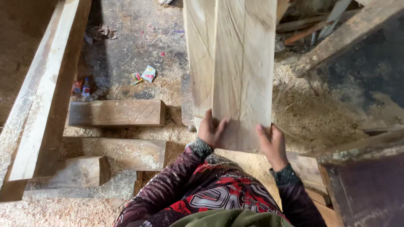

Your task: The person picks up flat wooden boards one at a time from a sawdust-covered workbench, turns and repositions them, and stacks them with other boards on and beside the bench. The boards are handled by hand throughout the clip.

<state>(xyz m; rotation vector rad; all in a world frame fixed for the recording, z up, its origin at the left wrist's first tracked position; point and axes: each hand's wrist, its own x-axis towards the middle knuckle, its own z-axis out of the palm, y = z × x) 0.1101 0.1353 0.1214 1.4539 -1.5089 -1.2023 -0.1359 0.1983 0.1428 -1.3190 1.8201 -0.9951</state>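
Pale plank (244,71) runs from top centre down to mid-frame, its near end gripped by the left hand (210,131) and right hand (272,145); a second board (200,59) apparently lies beneath.

The person's left hand (210,130) and right hand (272,145) gripped the near end of a pale plank (244,71), one at each edge. A second plank (200,54) lay just beside it. Dark wooden blocks (117,112) sat on the sawdust-covered floor (320,113).
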